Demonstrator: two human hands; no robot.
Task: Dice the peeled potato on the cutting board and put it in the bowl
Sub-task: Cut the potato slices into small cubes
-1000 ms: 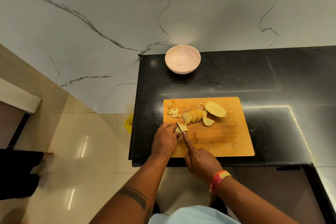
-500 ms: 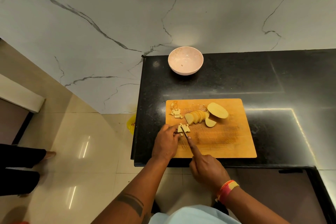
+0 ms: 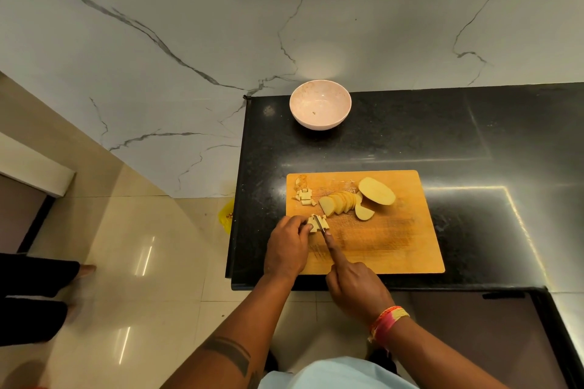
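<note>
Right now the left hand [image 3: 289,245] pins a small stack of potato strips [image 3: 317,223] at the cutting board [image 3: 395,246] front-left, fingers curled on it. Right hand [image 3: 357,290] grips the knife [image 3: 320,224], forefinger along the spine, blade in the stack. Slices [image 3: 339,202] & the uncut half [image 3: 376,191] wait mid-board; the bowl [image 3: 320,109] sits well back on the desk, w/o dice yet. Risk: left fingertips sit v. close to the blade, so a slip on wet potato could nick them; loose cubes [image 3: 305,196] near the board's edge may roll off.
</note>
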